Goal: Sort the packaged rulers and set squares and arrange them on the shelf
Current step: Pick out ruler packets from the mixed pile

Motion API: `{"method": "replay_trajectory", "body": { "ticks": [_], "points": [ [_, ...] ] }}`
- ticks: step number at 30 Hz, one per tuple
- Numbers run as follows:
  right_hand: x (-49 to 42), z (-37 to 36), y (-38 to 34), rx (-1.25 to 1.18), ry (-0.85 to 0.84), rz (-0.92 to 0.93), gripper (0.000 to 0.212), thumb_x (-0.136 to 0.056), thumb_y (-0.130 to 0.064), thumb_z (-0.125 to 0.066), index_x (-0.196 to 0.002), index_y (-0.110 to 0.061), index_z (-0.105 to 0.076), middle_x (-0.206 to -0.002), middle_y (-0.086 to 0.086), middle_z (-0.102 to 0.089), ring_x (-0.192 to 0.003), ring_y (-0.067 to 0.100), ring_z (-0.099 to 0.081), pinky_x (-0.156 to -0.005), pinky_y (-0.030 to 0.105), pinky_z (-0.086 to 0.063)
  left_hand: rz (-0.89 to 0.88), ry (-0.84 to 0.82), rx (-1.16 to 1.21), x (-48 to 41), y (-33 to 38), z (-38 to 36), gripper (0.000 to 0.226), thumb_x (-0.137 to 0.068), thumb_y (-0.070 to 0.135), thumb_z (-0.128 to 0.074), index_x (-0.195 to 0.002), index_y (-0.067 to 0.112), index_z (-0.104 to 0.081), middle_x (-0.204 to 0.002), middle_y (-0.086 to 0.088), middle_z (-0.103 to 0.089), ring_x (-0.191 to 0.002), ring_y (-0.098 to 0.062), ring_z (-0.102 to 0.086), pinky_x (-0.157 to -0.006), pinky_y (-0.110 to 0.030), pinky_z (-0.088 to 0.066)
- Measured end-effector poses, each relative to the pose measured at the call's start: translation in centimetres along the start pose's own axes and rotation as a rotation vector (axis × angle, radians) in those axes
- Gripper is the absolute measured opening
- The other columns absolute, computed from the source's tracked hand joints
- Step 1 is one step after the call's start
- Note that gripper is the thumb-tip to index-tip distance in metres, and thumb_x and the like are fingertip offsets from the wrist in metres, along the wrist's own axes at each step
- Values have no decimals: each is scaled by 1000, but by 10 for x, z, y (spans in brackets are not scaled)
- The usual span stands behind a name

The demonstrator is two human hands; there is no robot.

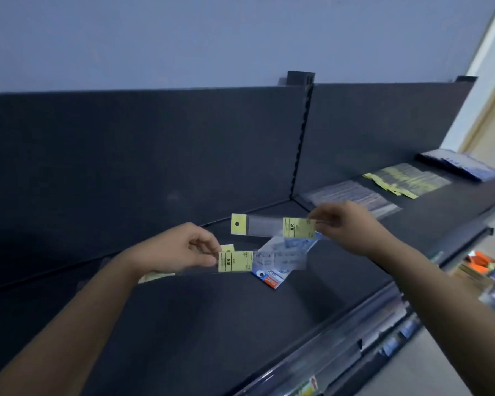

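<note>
My right hand [347, 224] pinches the end of a packaged ruler [272, 227] with yellow labels, holding it level above the dark shelf [200, 315]. My left hand [180, 248] pinches another yellow-labelled ruler pack [252, 261], lower and to the left. Under both lies a blue and white set square pack [280, 270] on the shelf. A pale pack edge [155, 277] shows beneath my left wrist.
Further right on the shelf lie sorted rows: clear ruler packs [352, 195], yellow-labelled packs [406, 181] and blue packs [463, 165]. A slotted upright [300, 138] divides the back panels. Lower shelves with mixed goods [486, 270] show at the right.
</note>
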State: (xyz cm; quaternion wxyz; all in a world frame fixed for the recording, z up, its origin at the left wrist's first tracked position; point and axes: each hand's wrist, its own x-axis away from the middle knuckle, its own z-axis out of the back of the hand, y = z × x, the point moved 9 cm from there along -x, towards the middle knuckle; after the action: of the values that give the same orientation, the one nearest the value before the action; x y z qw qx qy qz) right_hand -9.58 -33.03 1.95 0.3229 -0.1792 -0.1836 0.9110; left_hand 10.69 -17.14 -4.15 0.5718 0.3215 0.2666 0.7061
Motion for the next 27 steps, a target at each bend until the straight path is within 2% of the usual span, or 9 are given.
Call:
{"method": "replay_trajectory", "body": {
  "ticks": [2, 7, 10, 15, 18, 21, 23, 25, 27],
  "points": [
    [18, 13, 4, -31, 63, 12, 15, -85, -7, -63, -94, -16, -71, -80, -10, -65, -75, -1, -59, -63, 3, -39, -37, 49, -44, -19, 12, -8, 13, -86, 14, -69, -86, 27, -74, -81, 7, -73, -70, -4, -62, -72, -28, -51],
    [52, 44, 17, -38, 114, 78, 17, -81, -5, -66, -92, -18, -72, -72, -18, -59, -69, -9, -54, -61, 5, -37, -124, 165, 29, -62, 59, -39, 11, -84, -5, -62, -80, 3, -69, -63, 10, -63, -52, 5, -49, -57, -14, -40],
    [65, 60, 42, -46, 93, 87, 17, -80, -3, -67, -91, -16, -73, -69, -19, -57, -67, -10, -53, -61, 5, -36, -139, 225, 0, -82, 93, -55, 27, -82, -12, -51, -87, 4, -72, -71, 9, -69, -54, 5, -51, -58, -14, -40],
    [85, 86, 112, -15, 5, 102, 16, -84, -10, -66, -95, -20, -71, -75, -25, -57, -72, -15, -52, -62, 1, -35, -200, 291, 75, -120, 157, -79, 10, -85, 5, -70, -93, 10, -73, -82, -1, -72, -76, -11, -61, -78, -29, -49],
    [97, 115, 166, 2, 6, 90, 15, -86, -10, -65, -96, -19, -71, -77, -26, -56, -74, -16, -52, -63, 1, -35, -167, 326, 158, -148, 192, -107, 11, -86, 8, -70, -96, 9, -72, -88, -7, -73, -77, -16, -63, -76, -24, -52],
    [105, 144, 215, 29, 25, 91, 15, -87, -11, -62, -97, -20, -70, -83, -20, -60, -77, -5, -56, -69, 7, -39, -165, 333, 129, -182, 230, -145, 10, -87, 9, -69, -96, 10, -72, -91, -5, -73, -79, -11, -63, -76, -20, -49],
    [107, 158, 247, 44, 19, 73, 15, -90, -11, -59, -96, -21, -68, -89, -15, -62, -85, 4, -58, -81, 23, -46, -134, 322, 120, -207, 248, -169, 9, -90, 9, -65, -97, 11, -70, -89, -3, -71, -76, -10, -60, -71, -21, -48],
    [107, 169, 276, 72, 16, 43, 15, -92, -12, -56, -95, -24, -65, -93, -14, -62, -93, 12, -60, -93, 35, -42, -66, 274, 120, -230, 259, -193, 10, -93, 7, -58, -98, 10, -67, -88, -6, -68, -70, -13, -56, -59, -18, -47],
    [107, 178, 301, 102, 11, 25, 17, -93, -15, -54, -92, -30, -61, -95, -15, -64, -95, 11, -59, -99, 37, -31, -25, 250, 106, -250, 266, -210, 12, -94, 6, -55, -95, 11, -66, -92, -11, -68, -67, -14, -55, -65, -26, -48]
  ]
}}
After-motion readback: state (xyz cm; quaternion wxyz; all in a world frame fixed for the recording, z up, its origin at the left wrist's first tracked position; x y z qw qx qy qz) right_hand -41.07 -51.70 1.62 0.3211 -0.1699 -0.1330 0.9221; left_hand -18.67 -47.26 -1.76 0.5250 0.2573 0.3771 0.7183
